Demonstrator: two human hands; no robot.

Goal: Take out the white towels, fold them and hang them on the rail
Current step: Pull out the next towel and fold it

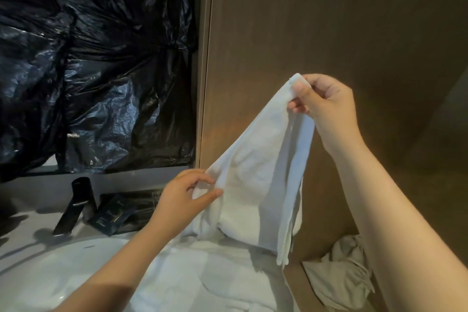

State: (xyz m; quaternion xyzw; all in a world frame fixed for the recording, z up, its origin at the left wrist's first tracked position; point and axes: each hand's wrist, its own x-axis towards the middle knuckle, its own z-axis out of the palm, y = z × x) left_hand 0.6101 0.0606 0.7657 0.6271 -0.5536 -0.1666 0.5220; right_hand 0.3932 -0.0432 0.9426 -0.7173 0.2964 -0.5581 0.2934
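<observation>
1. The right hand [326,104] is raised in front of a brown wood panel [329,20]. Its grip is closed: thumb and fingertips pinch the top corner of a white towel [258,185].
2. The left hand [182,197] is lower and to the left. Its grip is also a pinch, with thumb and forefinger closed on the towel's left edge and the other fingers curled.
3. The white towel is stretched on a slant between the two hands. Its loose folds hang down below the right hand, and the lower end trails onto a heap of white towels [202,276].
4. That heap lies on the table [25,213], over the right side of a white basin [50,273].
5. A black tap [76,205] stands behind the basin, with dark sachets [111,218] just beside it.
6. Crumpled black plastic sheeting [88,58] covers the wall above the table.
7. At the lower right, a crumpled pale cloth [339,276] sits in what may be a brown box or compartment; the view does not settle which.
</observation>
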